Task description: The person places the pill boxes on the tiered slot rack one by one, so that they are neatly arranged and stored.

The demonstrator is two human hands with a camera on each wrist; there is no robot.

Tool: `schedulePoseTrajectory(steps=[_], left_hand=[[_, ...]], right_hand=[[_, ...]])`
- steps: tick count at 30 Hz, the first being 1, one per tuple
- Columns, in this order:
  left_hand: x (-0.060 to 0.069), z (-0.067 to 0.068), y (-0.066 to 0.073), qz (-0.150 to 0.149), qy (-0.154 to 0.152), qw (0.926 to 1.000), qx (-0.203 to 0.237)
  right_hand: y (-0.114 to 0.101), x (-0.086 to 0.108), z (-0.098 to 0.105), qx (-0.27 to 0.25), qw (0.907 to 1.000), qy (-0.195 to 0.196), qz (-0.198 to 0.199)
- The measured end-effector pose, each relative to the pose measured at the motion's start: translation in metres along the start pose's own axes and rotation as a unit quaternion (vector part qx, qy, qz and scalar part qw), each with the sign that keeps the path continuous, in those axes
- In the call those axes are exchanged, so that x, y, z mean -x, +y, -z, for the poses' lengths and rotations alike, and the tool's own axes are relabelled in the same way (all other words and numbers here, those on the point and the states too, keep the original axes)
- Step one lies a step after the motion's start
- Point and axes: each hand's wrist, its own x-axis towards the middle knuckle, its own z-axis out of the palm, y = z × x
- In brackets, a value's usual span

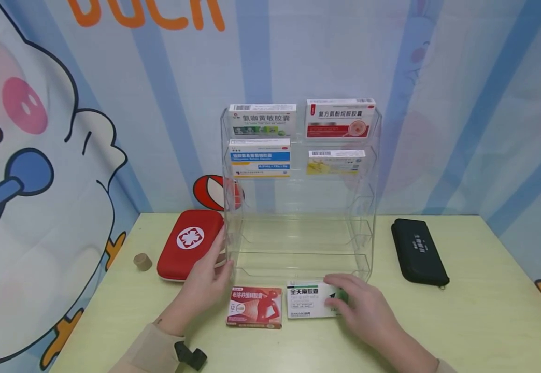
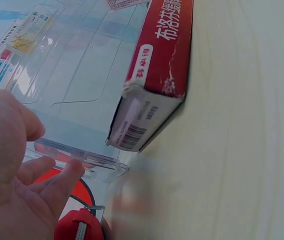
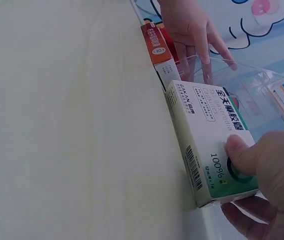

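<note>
A clear acrylic tiered rack stands on the table. My left hand holds its left side, thumb and fingers on either side of the wall in the left wrist view. In front of the rack, my right hand pinches the right end of a white and green medicine box. The thumb lies on its printed face and other fingers go behind it in the right wrist view. To its left sits a red medicine box, close to the left hand but apart from it.
Several medicine boxes, among them a blue and white one, fill the rack's two upper tiers. A red first-aid case lies beside the left hand, with a small brown cylinder farther left. On the right lies a black zipped case.
</note>
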Motion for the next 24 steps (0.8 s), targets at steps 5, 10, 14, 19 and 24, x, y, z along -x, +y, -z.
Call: schedulePoseTrajectory(steps=[5, 10, 14, 19, 24], left_hand=[[0.0, 0.0, -0.001, 0.0, 0.0, 1.0, -0.001], [-0.001, -0.001, -0.002, 0.0, 0.0, 1.0, -0.002], [-0.001, -0.001, -0.002, -0.002, 0.0, 1.0, -0.002], [-0.001, -0.001, -0.002, 0.002, -0.002, 1.0, 0.0], [-0.001, -0.001, -0.001, 0.004, -0.001, 1.0, -0.002]], right_hand=[[-0.004, -0.004, 0.005, -0.015, 0.9998, -0.006, -0.012], [-0.006, -0.015, 0.012, -0.027, 0.9996, 0.004, -0.001], [-0.009, -0.034, 0.018, -0.015, 0.9985, 0.043, 0.032], [-0.016, -0.067, 0.027, -0.016, 0.9956, 0.08, 0.046], [-0.025, -0.104, 0.035, -0.024, 0.9943, 0.097, 0.037]])
